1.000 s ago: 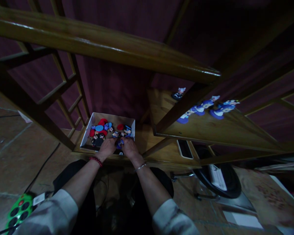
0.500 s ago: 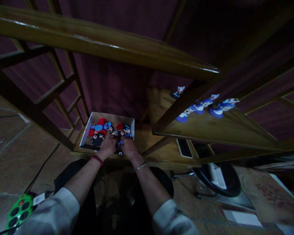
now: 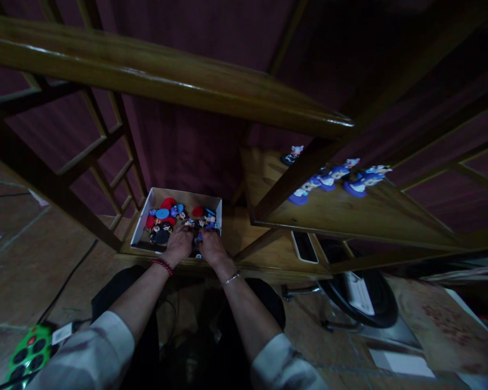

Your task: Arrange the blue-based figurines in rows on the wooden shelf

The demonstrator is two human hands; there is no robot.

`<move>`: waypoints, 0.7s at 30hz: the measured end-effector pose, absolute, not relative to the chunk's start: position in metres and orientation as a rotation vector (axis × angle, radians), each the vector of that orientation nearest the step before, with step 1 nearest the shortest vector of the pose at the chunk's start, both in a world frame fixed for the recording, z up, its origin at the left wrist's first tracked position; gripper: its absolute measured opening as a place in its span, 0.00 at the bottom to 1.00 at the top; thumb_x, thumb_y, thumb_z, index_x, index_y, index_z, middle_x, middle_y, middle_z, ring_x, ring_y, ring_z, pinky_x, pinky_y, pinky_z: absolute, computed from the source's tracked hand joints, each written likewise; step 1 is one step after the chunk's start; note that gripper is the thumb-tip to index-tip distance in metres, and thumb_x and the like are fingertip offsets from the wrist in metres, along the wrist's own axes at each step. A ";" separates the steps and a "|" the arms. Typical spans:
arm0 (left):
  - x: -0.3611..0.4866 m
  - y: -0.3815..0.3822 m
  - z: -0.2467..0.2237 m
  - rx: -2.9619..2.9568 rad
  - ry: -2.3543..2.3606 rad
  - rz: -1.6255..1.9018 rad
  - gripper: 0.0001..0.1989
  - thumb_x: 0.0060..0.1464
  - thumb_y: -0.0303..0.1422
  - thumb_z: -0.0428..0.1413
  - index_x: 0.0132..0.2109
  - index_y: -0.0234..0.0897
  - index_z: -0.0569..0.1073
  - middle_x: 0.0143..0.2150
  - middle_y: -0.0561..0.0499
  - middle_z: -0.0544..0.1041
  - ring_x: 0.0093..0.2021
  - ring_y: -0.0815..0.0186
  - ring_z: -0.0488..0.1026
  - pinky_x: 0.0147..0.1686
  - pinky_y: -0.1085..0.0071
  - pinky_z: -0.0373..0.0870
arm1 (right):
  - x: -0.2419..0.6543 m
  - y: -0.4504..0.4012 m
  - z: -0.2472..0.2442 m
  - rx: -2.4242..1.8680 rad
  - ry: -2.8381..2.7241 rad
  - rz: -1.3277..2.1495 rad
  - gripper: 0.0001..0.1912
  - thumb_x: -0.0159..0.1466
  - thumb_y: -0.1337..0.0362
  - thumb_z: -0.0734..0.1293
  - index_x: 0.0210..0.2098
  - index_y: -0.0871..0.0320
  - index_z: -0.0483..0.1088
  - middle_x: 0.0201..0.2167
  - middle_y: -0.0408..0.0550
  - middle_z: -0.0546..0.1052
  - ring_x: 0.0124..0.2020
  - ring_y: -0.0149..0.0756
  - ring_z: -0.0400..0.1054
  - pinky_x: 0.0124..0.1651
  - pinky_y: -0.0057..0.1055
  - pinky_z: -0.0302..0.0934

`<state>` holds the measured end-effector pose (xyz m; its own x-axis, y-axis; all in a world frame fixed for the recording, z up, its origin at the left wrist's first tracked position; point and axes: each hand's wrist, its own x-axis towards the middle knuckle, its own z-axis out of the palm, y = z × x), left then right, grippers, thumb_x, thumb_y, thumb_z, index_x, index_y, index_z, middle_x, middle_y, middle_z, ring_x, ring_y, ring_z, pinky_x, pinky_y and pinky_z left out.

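Note:
A shallow cardboard box (image 3: 216, 201) on the low wooden shelf holds several small figurines with red, blue and black round bases. Both my hands reach into its front right part, close together. My left hand (image 3: 179, 242), with a red bead bracelet at the wrist, has its fingers curled down; their tips are hidden among the pieces. My right hand (image 3: 212, 246), wearing a silver bracelet, is bent around a small purple-blue figurine (image 3: 200, 237), mostly covered by the fingers. Beside my left hand lies a black round base (image 3: 161, 236).
Purple-based figurines (image 3: 328, 179) stand on a raised shelf (image 3: 293, 214) to the right. A white-edged phone (image 3: 305, 247) lies on the lower shelf. A thick wooden rail (image 3: 166, 81) crosses above the box. A green power strip (image 3: 30, 352) sits on the floor at left.
My hands stay inside the box and shift only slightly, the right one a little to the left. The whole view has moved a little.

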<state>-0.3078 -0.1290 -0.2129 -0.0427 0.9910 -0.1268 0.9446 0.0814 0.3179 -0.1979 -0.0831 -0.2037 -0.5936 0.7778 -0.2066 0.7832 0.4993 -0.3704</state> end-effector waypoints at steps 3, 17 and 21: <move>-0.308 -0.129 -0.212 1.930 2.095 0.219 0.15 0.48 0.30 0.51 0.44 0.35 0.72 0.44 0.43 0.74 0.49 0.59 0.64 0.53 0.65 0.56 | -0.197 -0.083 -0.202 1.383 2.728 -0.711 0.15 0.57 0.74 0.60 0.44 0.64 0.67 0.42 0.57 0.74 0.44 0.36 0.68 0.46 0.27 0.58; -0.309 -0.135 -0.204 1.812 2.218 0.169 0.15 0.46 0.38 0.55 0.41 0.35 0.72 0.46 0.41 0.73 0.55 0.55 0.59 0.51 0.62 0.58 | -0.186 -0.078 -0.194 1.540 2.638 -0.940 0.20 0.58 0.69 0.61 0.51 0.57 0.63 0.46 0.50 0.72 0.47 0.34 0.66 0.49 0.27 0.57; -0.317 -0.137 -0.209 1.838 2.146 0.181 0.13 0.45 0.36 0.56 0.38 0.34 0.72 0.44 0.43 0.73 0.52 0.58 0.63 0.52 0.64 0.57 | -0.184 -0.077 -0.195 1.537 2.640 -0.980 0.20 0.59 0.68 0.61 0.52 0.58 0.63 0.47 0.50 0.71 0.47 0.35 0.66 0.49 0.28 0.57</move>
